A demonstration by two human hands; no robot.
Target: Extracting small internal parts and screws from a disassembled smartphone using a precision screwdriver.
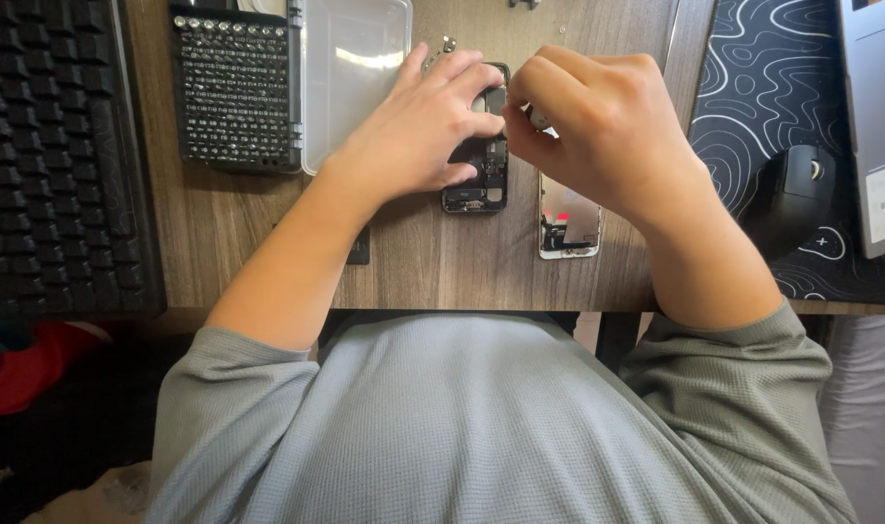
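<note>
Head camera looks down on two bare hands meeting over an opened phone body (479,180) that lies flat on the wooden desk (423,262), near the middle of the desk's far half. Fingertips of the right hand (598,136) are pinched together on something small and pale at the phone's upper right edge; what it is cannot be made out, since the knuckles cover it. Its neighbour, the left hand (418,131), lies spread over the phone's upper part, fingers slightly apart and pressing down to steady it, thumb near the lower left side. As a judgement, the phone body is light, stiff and thin, with exposed parts inside that look fragile and easily scratched or bent, so the safest hold is by its outer frame edges, with any small part taken gently between fingertips. It shows as a dark rectangular shell with rounded corners, black components inside and a small connector area at the near end. Just to its right, close but apart, lies a detached phone panel (569,223), silvery with a red spot. Farther left sit a screwdriver bit case (234,87) with its clear lid (355,68) swung open, and a black keyboard (54,155). On the right a black mouse (802,184) rests on a patterned mat (763,97).
</note>
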